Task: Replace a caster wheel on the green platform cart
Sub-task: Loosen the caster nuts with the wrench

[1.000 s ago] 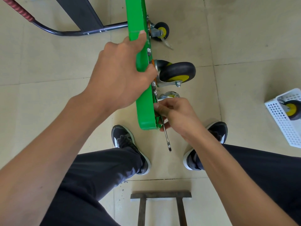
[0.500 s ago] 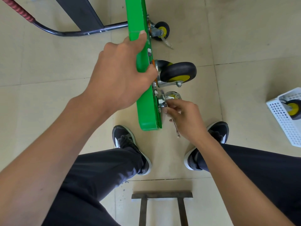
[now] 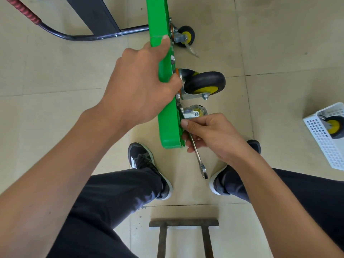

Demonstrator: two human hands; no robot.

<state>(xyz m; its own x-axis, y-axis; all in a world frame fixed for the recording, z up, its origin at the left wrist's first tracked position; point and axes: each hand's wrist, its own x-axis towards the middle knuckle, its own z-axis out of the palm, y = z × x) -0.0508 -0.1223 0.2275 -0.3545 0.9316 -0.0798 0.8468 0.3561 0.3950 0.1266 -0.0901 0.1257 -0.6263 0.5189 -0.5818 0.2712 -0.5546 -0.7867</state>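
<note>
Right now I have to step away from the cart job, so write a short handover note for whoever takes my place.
Left hand grips the edge of the green cart, which stands tipped on its side on the floor.
Right hand holds a wrench at the mounting plate of the nearest caster.
Another wheel sits in the white basket to the right.
Done: cart tipped, wrench in place.
Left: work the bolts; whether they are loose cannot be seen.
</note>
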